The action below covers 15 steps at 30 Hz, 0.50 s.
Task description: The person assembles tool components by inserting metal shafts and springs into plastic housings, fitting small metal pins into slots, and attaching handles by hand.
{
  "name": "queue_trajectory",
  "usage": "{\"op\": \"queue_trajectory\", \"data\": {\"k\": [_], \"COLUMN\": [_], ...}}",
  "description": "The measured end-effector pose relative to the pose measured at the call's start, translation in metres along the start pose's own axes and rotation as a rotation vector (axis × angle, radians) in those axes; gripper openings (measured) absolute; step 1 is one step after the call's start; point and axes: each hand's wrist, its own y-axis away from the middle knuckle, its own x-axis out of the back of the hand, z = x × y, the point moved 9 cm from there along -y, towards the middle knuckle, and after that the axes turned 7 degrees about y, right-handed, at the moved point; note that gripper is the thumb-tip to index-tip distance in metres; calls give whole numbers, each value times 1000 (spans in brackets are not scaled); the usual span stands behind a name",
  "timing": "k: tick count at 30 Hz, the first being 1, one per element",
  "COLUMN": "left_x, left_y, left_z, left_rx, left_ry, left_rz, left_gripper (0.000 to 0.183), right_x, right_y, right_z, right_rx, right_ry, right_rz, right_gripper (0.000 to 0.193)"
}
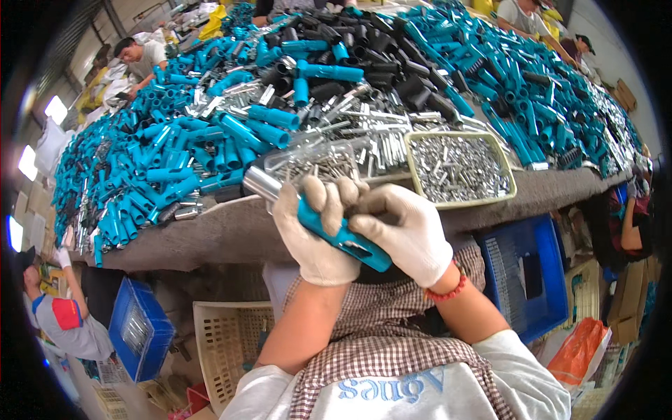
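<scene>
My left hand (315, 234), in a white glove, is wrapped round a teal plastic tubular handle (374, 260) that has a slot near its lower right end. A shiny metal tube (260, 183) sticks out past the hand at the upper left, in line with the handle. My gloved right hand (406, 231) is closed in a pinch, thumb and forefinger together against the handle's upper side. Whatever small thing those fingertips hold is hidden. Just beyond the hands stand a cream tray (514, 187) of small metal pieces and a clear container (274, 170) of small metal pins.
Teal handles (262, 126) are heaped high across the table, with black tubes (381, 45) and metal tubes among them. The brown-covered table edge (182, 241) runs before me. Below are blue crates (560, 294) and a cream basket (210, 315). Other people work around the table.
</scene>
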Motion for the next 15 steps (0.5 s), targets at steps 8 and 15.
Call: {"op": "queue_trajectory", "data": {"k": [8, 15], "left_x": [3, 7], "left_y": [11, 13], "left_z": [22, 30], "left_rx": [-180, -188], "left_ry": [-120, -68], "left_rz": [-43, -46], "left_gripper": [40, 38], "right_x": [-9, -25], "right_y": [16, 13], "right_z": [-15, -8], "right_rx": [103, -62], "right_ry": [196, 46], "right_rz": [215, 133], "right_gripper": [13, 11]}}
